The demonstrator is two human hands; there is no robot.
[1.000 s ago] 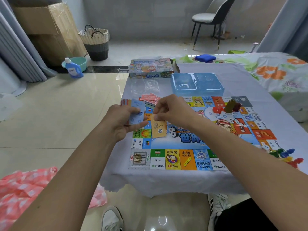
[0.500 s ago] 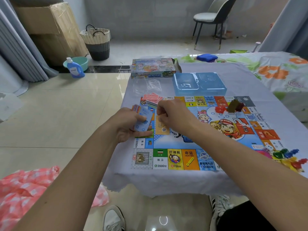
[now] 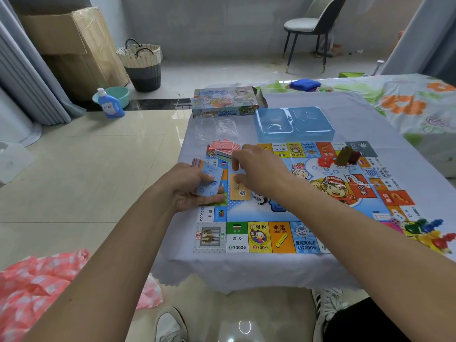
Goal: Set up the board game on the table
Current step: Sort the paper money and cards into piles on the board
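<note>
Gripping a fanned stack of paper money (image 3: 206, 178), our left hand (image 3: 190, 187) curls its fingers and thumb round the notes at the left edge of the game board (image 3: 296, 193), a blue note on top. Our right hand (image 3: 256, 169) reaches over the board just beside it, its curled fingertips down on a tan note (image 3: 240, 191) that lies flat on the board's blue middle; we cannot tell whether this grip pinches the note or only touches it.

We see the board lying open on the desk (image 3: 357, 114), which is draped in a pale cloth. At the board's far left corner sits a loose pile of red cards (image 3: 223, 146). Near the far right corner stand small red, dark red and olive blocks (image 3: 343, 157). At the near right edge we see a cluster of coloured pawns (image 3: 429, 230) with a die (image 3: 396, 219) just beside them. Beyond the board rests a blue plastic tray (image 3: 293, 124), to its left a clear plastic bag (image 3: 217, 127), and behind that the game box (image 3: 225, 101).
</note>
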